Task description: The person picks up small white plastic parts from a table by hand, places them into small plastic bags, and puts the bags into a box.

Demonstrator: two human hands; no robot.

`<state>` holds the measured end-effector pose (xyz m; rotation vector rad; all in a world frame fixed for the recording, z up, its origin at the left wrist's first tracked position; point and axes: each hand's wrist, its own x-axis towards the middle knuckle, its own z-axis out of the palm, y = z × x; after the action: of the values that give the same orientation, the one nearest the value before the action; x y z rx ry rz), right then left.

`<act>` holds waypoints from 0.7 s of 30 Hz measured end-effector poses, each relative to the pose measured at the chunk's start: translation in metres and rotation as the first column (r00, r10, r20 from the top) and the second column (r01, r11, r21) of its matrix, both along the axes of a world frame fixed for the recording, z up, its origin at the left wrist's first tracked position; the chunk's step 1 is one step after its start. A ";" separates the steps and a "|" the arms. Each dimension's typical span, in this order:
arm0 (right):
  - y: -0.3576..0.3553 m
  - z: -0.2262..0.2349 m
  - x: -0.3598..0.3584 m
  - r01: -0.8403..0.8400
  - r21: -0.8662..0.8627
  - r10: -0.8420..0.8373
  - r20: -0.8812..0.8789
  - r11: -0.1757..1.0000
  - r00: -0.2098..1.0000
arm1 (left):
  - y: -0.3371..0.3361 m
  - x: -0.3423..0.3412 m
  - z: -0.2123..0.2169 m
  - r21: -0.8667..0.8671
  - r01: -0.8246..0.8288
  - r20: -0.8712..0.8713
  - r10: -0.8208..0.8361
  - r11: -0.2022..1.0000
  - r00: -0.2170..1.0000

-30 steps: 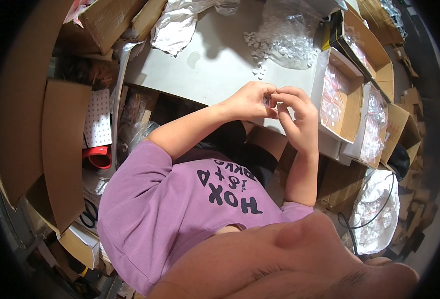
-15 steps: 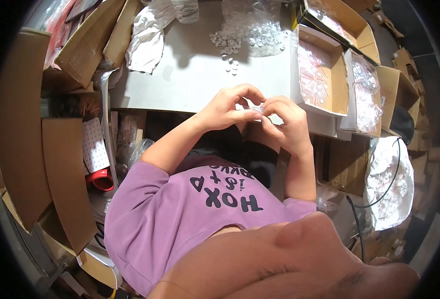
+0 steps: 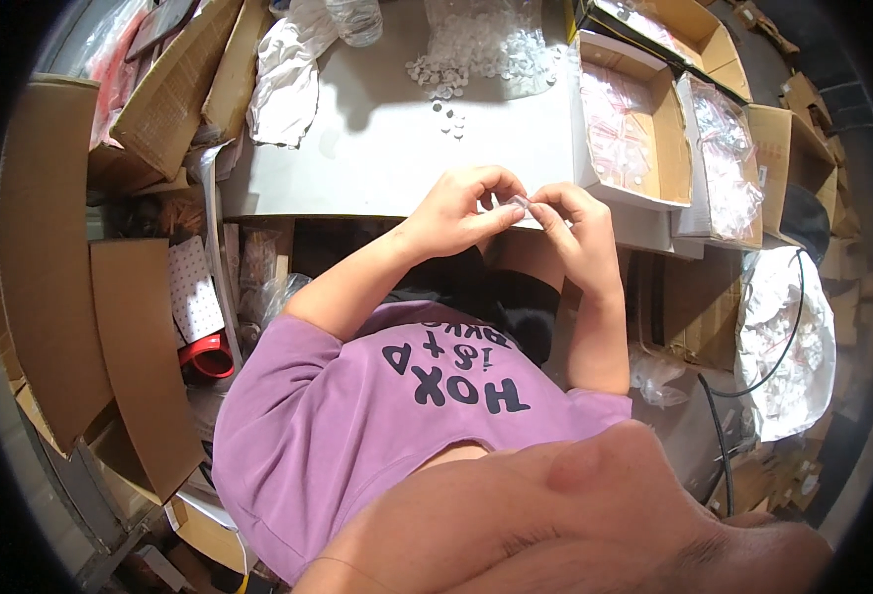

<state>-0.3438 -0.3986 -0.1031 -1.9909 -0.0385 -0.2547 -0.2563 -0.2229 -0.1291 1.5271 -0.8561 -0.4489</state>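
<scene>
Over the table's front edge, my left hand (image 3: 459, 210) and my right hand (image 3: 583, 230) meet, thumbs and fingertips pinched on a small clear plastic bag (image 3: 520, 202). Fingers cover most of it, so its contents cannot be made out. Farther back on the white table (image 3: 377, 168) lies a heap of small round white pieces (image 3: 436, 71), a few strayed toward me and one dark. A large clear bag (image 3: 496, 45) holds more of these pieces. To the right of my hands, an open carton (image 3: 670, 148) contains flat clear packets with red strips (image 3: 617, 129).
A white cloth (image 3: 286, 89) and a clear plastic container (image 3: 355, 20) sit at the back left. Cardboard boxes (image 3: 130, 366) crowd the left side. Another carton of packets (image 3: 724, 168) stands at right, beside a white sack (image 3: 783, 346) and a black cable (image 3: 753, 391).
My right hand's fingers have shifted, now pinching the small bag between thumb and fingertips. Both hands stay together at the table edge. The view has moved slightly.
</scene>
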 end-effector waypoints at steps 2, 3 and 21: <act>0.000 -0.002 -0.001 -0.006 0.032 0.007 -0.014 0.999 1.000 | 0.000 -0.001 -0.001 0.048 0.026 -0.104 -0.021 0.998 0.994; 0.000 -0.002 -0.002 -0.013 0.061 0.015 -0.030 0.998 0.999 | -0.001 -0.002 -0.002 0.091 0.057 -0.209 -0.037 0.994 0.977; -0.010 -0.015 -0.014 -0.043 0.387 0.115 -0.164 0.921 0.980 | -0.017 -0.011 0.003 -0.016 0.100 -0.340 -0.099 0.995 0.935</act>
<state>-0.3581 -0.4090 -0.1181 -1.6101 0.0460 -0.0200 -0.2672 -0.2400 -0.1264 1.3582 -0.6613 -0.7646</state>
